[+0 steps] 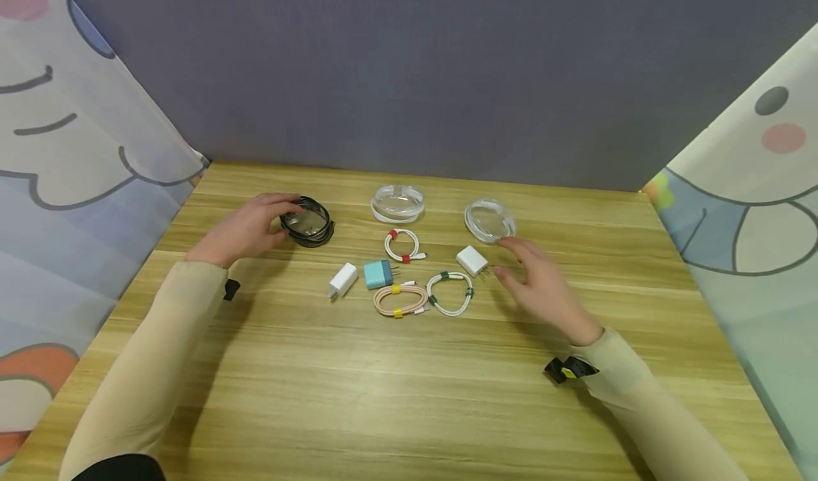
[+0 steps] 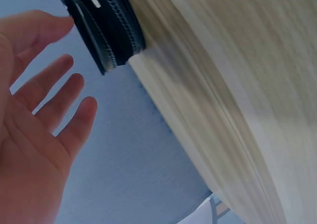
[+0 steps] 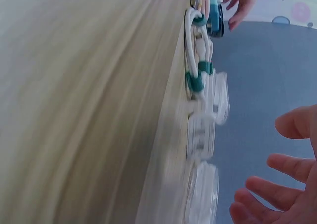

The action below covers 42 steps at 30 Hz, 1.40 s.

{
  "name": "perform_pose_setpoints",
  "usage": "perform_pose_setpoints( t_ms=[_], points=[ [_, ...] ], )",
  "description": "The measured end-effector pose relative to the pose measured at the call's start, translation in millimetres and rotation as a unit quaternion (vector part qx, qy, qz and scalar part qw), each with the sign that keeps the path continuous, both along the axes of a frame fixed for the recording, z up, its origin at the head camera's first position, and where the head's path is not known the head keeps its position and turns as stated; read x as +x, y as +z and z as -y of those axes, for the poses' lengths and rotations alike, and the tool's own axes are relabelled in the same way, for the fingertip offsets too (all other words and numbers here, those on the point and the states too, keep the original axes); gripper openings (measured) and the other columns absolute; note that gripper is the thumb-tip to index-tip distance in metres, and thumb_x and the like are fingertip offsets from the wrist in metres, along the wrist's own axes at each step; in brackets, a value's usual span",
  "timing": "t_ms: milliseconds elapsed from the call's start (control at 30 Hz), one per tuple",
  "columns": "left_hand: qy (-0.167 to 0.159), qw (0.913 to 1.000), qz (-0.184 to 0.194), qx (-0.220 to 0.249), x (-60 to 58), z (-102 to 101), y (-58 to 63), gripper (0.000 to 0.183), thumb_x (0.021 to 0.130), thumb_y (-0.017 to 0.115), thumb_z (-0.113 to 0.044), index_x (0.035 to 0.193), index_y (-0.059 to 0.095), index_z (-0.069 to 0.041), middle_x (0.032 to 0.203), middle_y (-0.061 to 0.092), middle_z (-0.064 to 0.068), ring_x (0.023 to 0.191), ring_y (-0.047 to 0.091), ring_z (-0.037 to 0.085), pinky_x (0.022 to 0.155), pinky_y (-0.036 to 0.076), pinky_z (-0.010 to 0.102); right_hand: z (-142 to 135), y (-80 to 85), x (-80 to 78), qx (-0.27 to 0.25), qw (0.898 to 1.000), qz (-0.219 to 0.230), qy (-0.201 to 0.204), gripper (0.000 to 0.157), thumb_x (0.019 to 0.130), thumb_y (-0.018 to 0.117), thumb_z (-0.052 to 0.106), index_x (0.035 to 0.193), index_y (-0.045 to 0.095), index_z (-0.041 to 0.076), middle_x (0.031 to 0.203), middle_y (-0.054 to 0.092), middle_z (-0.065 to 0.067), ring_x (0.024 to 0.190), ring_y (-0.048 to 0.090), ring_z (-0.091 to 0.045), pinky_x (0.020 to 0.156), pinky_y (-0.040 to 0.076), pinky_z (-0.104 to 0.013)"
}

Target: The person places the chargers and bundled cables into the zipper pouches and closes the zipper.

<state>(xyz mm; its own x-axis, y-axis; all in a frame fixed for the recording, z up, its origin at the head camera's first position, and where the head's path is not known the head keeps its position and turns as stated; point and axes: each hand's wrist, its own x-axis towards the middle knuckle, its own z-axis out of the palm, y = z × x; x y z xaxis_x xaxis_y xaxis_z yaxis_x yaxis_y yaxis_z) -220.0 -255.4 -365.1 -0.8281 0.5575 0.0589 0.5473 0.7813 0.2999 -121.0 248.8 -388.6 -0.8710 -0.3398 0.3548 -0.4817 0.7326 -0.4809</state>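
Perhaps the left hand point(image 1: 255, 224), its fingers loose, could fumble the black coil point(image 1: 311, 242) beside them on the table point(image 1: 383, 388), or the right hand point(image 1: 546, 293), likewise loose-fingered, swing into the nearby white charger point(image 1: 471, 261)

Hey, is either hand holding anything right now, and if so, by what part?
The right hand holds nothing. The left hand is at the left side of the black cable coil; whether it grips it there cannot be told.

Your left grip point(image 2: 37, 144) has 1 digit right at the edge of the black coil point(image 2: 101, 26), can't tell if it's touching. 3 other fingertips sit apart from it, wood-grain surface point(image 2: 237, 75) off to the right.
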Motion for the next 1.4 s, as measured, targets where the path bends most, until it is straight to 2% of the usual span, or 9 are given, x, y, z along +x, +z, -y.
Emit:
perform_pose_setpoints(
  t_ms=[267,467,600,767,1000,1167,1300,1400],
  points=[
    [-0.011,0.9999,0.013,-0.002,-2.9,3.3,-9.3,0.05,0.082,0.068,0.009,0.131,0.062,0.0,0.151,0.042,0.02,0.135,0.038,0.045,0.109,0.032,0.058,20.5,-7.0,-4.2,-0.019,0.999,-0.007,0.043,0.048,0.091,0.072,0.012,0.134,0.056,-0.002,0.133,0.059,-0.019,0.122,0.055,-0.038,0.102,0.042,-0.054],
    [-0.023,0.9994,-0.023,-0.009,-0.5,4.3,-10.3,0.047,0.076,0.074,0.009,0.121,0.068,0.001,0.143,0.049,0.023,0.128,0.043,0.047,0.109,0.031,0.059,29.5,-8.7,-2.7,-0.016,0.998,0.002,0.056,0.049,0.091,0.071,0.012,0.135,0.056,-0.001,0.134,0.058,-0.018,0.12,0.056,-0.036,0.101,0.044,-0.052],
    [-0.037,0.9982,-0.044,-0.015,1.2,5.0,-9.4,0.045,0.074,0.077,0.009,0.118,0.07,0.0,0.139,0.053,0.022,0.12,0.048,0.046,0.104,0.037,0.057,32.5,-9.3,-1.9,-0.017,0.998,0.011,0.058,0.048,0.092,0.07,0.013,0.136,0.056,0.0,0.135,0.058,-0.017,0.121,0.056,-0.035,0.101,0.043,-0.052],
    [-0.051,0.9971,-0.053,-0.022,4.3,4.6,-6.9,0.042,0.074,0.079,0.006,0.115,0.072,-0.001,0.136,0.056,0.022,0.115,0.051,0.043,0.098,0.041,0.054,34.4,-9.9,-1.5,-0.017,0.998,0.022,0.052,0.048,0.093,0.069,0.013,0.137,0.055,0.001,0.136,0.057,-0.017,0.123,0.055,-0.035,0.102,0.043,-0.052],
    [-0.028,0.9977,-0.042,-0.046,9.6,3.2,-5.4,0.041,0.08,0.083,-0.011,0.118,0.071,-0.002,0.126,0.06,0.019,0.114,0.05,0.039,0.097,0.043,0.054,39.3,-4.6,-2.3,-0.016,0.998,0.033,0.051,0.048,0.094,0.069,0.016,0.138,0.055,0.002,0.139,0.055,-0.016,0.127,0.052,-0.034,0.104,0.041,-0.052],
    [-0.007,0.9979,-0.039,-0.051,12.9,1.7,-6.9,0.043,0.083,0.083,-0.028,0.118,0.072,-0.006,0.122,0.062,0.015,0.114,0.051,0.035,0.097,0.044,0.054,45.6,-1.7,-4.8,-0.006,0.998,0.026,0.057,0.047,0.095,0.067,0.02,0.138,0.055,0.004,0.137,0.058,-0.014,0.124,0.054,-0.032,0.1,0.045,-0.05],
    [0.001,0.9972,-0.054,-0.052,16.2,-0.9,-8.8,0.045,0.083,0.082,-0.038,0.115,0.073,-0.007,0.114,0.064,0.011,0.106,0.057,0.031,0.091,0.048,0.052,53.5,0.7,-7.2,-0.01,0.997,0.029,0.065,0.047,0.096,0.067,0.02,0.138,0.056,0.004,0.136,0.058,-0.013,0.12,0.056,-0.032,0.096,0.047,-0.049],
    [-0.005,0.9973,-0.06,-0.043,19.6,-1.5,-10.1,0.048,0.078,0.085,-0.039,0.113,0.074,-0.008,0.106,0.064,0.008,0.095,0.06,0.026,0.084,0.051,0.049,61.2,1.9,-9.1,-0.02,0.996,0.035,0.078,0.047,0.095,0.067,0.018,0.138,0.055,0.002,0.138,0.057,-0.014,0.123,0.055,-0.032,0.099,0.046,-0.049]
  ],
)
